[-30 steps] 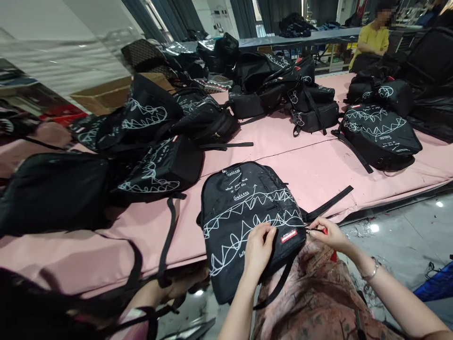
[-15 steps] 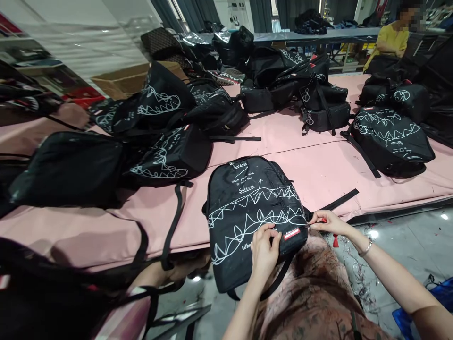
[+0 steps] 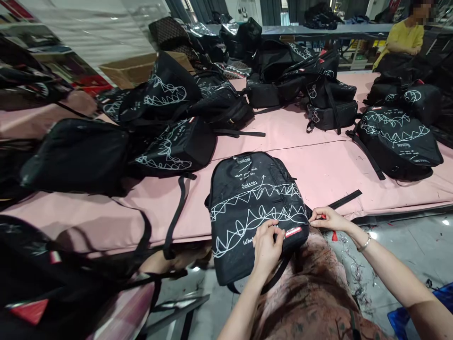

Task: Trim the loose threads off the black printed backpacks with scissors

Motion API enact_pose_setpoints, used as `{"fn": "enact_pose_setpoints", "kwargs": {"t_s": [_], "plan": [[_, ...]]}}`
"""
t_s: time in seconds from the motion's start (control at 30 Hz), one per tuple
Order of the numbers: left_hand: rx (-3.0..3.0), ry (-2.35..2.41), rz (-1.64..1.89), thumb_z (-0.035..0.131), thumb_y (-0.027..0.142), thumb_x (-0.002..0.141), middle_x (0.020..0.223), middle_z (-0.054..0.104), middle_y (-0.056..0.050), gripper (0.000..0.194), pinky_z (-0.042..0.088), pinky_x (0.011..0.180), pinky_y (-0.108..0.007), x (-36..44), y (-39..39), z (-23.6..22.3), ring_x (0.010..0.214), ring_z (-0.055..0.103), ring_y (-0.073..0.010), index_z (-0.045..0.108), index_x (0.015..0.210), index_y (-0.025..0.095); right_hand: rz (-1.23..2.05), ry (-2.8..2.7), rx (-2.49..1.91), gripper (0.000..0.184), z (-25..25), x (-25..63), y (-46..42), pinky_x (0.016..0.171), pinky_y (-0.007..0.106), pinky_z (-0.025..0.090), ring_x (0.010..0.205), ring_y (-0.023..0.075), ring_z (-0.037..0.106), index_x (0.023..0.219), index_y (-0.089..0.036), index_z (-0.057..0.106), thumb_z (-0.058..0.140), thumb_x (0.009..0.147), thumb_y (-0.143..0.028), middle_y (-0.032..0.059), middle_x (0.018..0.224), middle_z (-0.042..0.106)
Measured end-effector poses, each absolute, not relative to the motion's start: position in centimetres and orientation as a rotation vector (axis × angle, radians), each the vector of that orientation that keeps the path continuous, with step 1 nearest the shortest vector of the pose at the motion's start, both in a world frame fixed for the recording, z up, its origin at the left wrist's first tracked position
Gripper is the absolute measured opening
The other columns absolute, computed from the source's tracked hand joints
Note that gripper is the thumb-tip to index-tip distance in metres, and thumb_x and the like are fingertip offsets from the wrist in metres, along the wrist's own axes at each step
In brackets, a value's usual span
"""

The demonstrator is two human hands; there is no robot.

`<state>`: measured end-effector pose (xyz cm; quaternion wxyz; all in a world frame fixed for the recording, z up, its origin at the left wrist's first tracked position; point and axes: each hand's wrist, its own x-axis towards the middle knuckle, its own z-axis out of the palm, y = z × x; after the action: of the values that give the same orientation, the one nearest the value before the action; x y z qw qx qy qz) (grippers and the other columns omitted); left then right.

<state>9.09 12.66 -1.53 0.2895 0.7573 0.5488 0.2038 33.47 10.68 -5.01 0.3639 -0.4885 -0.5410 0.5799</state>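
A black backpack with white scribbled lines and lettering lies front up, partly over the table's near edge and toward my lap. My left hand rests on its lower front beside a red label, thumb and fingers drawn together against the fabric. At the bag's right edge, my right hand is closed in a pinch. Between its fingers is a small item with a red part, mostly hidden, and a red tassel hangs below the hand.
Similar black backpacks lie across the pink-covered table, piled at the left and back. One backpack lies at the right. A person in a yellow top is at the back right. Another dark bag fills the lower left.
The view has shifted slightly, so the table scene sits a little higher and further right. Both hands keep nearly the same places on the backpack. More of the lower-left bag's red patch shows.
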Motion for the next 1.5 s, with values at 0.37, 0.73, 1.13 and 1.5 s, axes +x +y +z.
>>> {"fn": "enact_pose_setpoints", "kwargs": {"t_s": [0.37, 0.73, 1.13, 1.5], "plan": [[2.006, 1.391, 0.804, 0.045, 0.027, 0.084, 0.104, 0.057, -0.007, 0.019, 0.039, 0.085, -0.041, 8.7, 12.1, -2.5, 0.100, 0.050, -0.0231, 0.057, 0.071, 0.020, 1.570, -1.450, -1.214, 0.027, -5.4, 34.1, 11.6, 0.063, 0.023, 0.042, 0.066, 0.0104, 0.055, 0.078, -0.014, 0.062, 0.070, 0.069, -0.037, 0.0009, 0.074, 0.062], [1.991, 1.390, 0.830, 0.047, 0.025, 0.083, 0.104, 0.057, -0.006, 0.016, 0.039, 0.085, -0.039, 8.7, 12.2, -3.0, 0.099, 0.050, -0.0218, 0.057, 0.072, 0.020, 1.583, -1.506, -1.156, 0.023, -4.8, 32.0, 12.6, 0.066, 0.024, 0.043, 0.068, 0.0103, 0.056, 0.076, -0.014, 0.060, 0.069, 0.070, -0.035, -0.0001, 0.074, 0.061], [1.969, 1.430, 0.873, 0.049, 0.022, 0.081, 0.101, 0.059, -0.006, 0.015, 0.040, 0.085, -0.040, 8.9, 12.1, -2.8, 0.098, 0.052, -0.0218, 0.056, 0.067, 0.020, 1.533, -1.533, -1.183, 0.023, -4.5, 30.7, 12.5, 0.067, 0.025, 0.044, 0.070, 0.0119, 0.057, 0.076, -0.015, 0.060, 0.068, 0.071, -0.036, 0.0007, 0.075, 0.061], [1.953, 1.421, 0.893, 0.049, 0.020, 0.081, 0.102, 0.059, -0.006, 0.015, 0.039, 0.085, -0.040, 8.8, 12.0, -2.7, 0.098, 0.051, -0.0213, 0.056, 0.068, 0.020, 1.496, -1.545, -1.224, 0.025, -4.0, 31.4, 12.1, 0.068, 0.026, 0.045, 0.071, 0.0125, 0.057, 0.078, -0.016, 0.060, 0.067, 0.071, -0.039, 0.0007, 0.076, 0.061]]}}
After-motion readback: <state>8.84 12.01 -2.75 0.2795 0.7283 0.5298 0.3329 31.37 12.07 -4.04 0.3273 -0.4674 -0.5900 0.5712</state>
